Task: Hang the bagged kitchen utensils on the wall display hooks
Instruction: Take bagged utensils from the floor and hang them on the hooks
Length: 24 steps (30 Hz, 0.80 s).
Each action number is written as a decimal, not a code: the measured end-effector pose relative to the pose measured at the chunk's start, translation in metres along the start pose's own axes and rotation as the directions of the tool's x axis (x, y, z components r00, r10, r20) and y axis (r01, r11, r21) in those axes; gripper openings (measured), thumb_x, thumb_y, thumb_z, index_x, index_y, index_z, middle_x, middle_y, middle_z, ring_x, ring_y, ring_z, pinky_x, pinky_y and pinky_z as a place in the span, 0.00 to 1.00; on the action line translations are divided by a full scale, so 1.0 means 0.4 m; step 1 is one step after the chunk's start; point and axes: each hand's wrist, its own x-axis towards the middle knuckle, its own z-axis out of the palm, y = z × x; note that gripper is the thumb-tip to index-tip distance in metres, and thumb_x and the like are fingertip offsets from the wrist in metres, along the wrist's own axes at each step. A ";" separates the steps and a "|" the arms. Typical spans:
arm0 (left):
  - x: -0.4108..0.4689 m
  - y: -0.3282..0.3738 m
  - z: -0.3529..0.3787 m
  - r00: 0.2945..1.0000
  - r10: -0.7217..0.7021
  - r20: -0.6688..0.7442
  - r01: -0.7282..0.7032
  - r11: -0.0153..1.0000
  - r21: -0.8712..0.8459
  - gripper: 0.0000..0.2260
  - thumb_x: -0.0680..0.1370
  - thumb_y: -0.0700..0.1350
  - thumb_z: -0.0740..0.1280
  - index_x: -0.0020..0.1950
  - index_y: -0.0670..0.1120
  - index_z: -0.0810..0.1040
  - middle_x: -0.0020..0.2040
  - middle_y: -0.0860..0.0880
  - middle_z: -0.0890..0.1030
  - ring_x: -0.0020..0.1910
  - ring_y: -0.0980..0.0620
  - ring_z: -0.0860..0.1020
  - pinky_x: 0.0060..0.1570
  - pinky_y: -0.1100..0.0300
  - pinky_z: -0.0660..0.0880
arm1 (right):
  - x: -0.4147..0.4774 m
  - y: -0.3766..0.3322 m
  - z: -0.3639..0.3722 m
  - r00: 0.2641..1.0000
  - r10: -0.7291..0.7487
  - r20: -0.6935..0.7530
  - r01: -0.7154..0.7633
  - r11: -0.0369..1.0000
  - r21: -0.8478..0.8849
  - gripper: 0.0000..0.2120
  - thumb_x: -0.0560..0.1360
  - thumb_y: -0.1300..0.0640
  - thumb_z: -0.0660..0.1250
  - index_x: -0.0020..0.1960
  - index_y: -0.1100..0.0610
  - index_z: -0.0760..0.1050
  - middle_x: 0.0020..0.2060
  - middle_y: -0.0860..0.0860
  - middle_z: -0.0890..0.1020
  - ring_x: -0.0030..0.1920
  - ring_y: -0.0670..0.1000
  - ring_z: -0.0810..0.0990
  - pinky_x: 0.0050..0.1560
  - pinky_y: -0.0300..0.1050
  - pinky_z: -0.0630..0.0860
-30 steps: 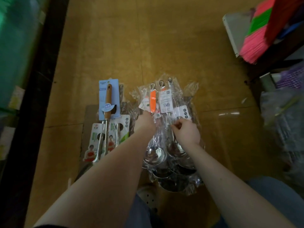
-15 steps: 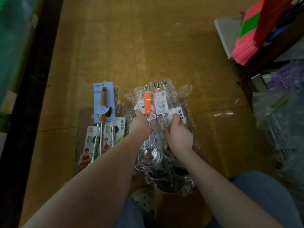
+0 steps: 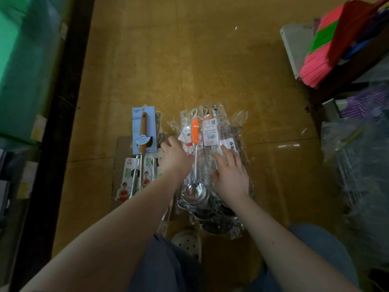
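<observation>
A pile of clear-bagged steel ladles (image 3: 210, 199) lies on the floor in front of me, handles pointing away. On top is a ladle with an orange handle (image 3: 195, 131); beside it lie bags with white labels (image 3: 210, 133). My left hand (image 3: 174, 158) rests on the pile's left edge, fingers stretched out toward the labels. My right hand (image 3: 229, 173) lies flat on the right side of the pile, fingers spread on the plastic. Neither hand grips a bag. No wall hooks are in view.
Left of the pile lie carded utensils, one with a wooden handle on a blue card (image 3: 143, 131). A dark shelf edge (image 3: 63, 123) runs down the left. A pink and green broom (image 3: 328, 57) and bagged goods (image 3: 357, 161) crowd the right. My shoe (image 3: 187, 241) is below the pile.
Both hands pinched the bags near the labels before; now their fingers have straightened and lie on the pile. The right hand moved slightly right.
</observation>
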 end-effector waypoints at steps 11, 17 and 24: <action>-0.403 0.283 -0.372 0.979 0.167 0.113 -0.171 0.985 0.022 0.23 0.77 0.46 0.66 0.71 0.46 0.64 0.66 0.45 0.69 0.59 0.45 0.74 0.56 0.49 0.74 | -0.307 -0.067 -0.579 0.996 0.091 -0.023 -0.090 0.995 0.039 0.24 0.78 0.51 0.61 0.73 0.49 0.61 0.76 0.50 0.56 0.76 0.53 0.52 0.72 0.53 0.60; -0.659 0.546 -0.629 0.935 0.326 0.137 -0.324 0.945 -0.043 0.18 0.77 0.47 0.66 0.65 0.45 0.69 0.63 0.46 0.70 0.57 0.46 0.73 0.55 0.50 0.74 | -0.497 -0.104 -0.960 0.979 0.171 -0.107 -0.159 0.981 0.112 0.24 0.78 0.50 0.61 0.73 0.49 0.61 0.75 0.49 0.60 0.74 0.52 0.57 0.70 0.50 0.63; -0.896 0.803 -0.763 0.788 0.572 0.227 -0.566 0.819 -0.095 0.13 0.76 0.41 0.65 0.60 0.45 0.72 0.58 0.46 0.71 0.53 0.48 0.74 0.50 0.55 0.74 | -0.679 -0.056 -1.275 0.918 0.284 -0.276 -0.239 0.953 0.186 0.22 0.77 0.53 0.62 0.71 0.50 0.64 0.70 0.49 0.67 0.70 0.52 0.64 0.64 0.49 0.69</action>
